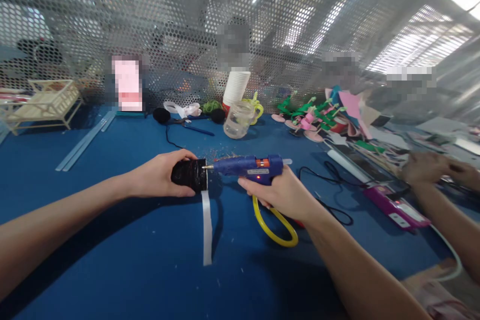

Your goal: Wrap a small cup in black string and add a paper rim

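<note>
My left hand (165,175) is closed round a dark, cylinder-like piece (189,175) that looks wrapped in black yarn. From its right-hand end a white ribbon (207,230) hangs down over the blue table. My right hand (277,192) grips a blue hot glue gun (243,167) with a small red light lit on its side. The metal nozzle meets the ribbon-edged end of the dark piece, or sits just in front of it; I cannot tell which. Beneath the right hand lies a yellow loop (277,235), partly hidden by the hand.
Behind stand a clear plastic jar (239,120), a stack of white cups (236,87) and a pair of scissors (182,122). A small rattan-like bench (45,102) is at left. To the right are a purple power strip (397,207), black cables and a co-worker's hands (427,167).
</note>
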Tool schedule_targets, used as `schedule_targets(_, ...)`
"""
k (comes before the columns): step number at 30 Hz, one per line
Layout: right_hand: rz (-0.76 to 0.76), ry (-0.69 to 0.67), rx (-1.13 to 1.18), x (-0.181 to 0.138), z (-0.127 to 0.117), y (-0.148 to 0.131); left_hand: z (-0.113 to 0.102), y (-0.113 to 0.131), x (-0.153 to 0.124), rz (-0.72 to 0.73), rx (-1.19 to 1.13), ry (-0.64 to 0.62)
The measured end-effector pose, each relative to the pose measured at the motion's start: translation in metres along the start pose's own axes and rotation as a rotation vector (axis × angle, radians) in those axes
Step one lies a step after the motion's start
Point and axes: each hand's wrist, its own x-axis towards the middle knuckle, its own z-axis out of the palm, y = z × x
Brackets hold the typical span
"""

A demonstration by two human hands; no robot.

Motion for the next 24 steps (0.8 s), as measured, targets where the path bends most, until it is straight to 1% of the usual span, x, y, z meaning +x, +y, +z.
schedule_targets(3,-0.018,0.019,0.011,0.001,0.000,0.002,0.000,0.000,-0.001,0.009,-0.003,0.007)
schedule_targets(10,0.013,0.044,0.030,0.000,0.001,-0.003,-0.002,0.001,-0.001,0.007,-0.062,-0.003)
schedule_targets(16,0.006,0.015,0.032,-0.002,0.000,-0.003,-0.001,-0.009,0.001,-0.021,-0.117,-0.035)
schedule_targets(24,-0.048,-0.008,0.016,-0.002,0.000,0.000,0.000,-0.011,0.003,-0.025,-0.181,-0.047)
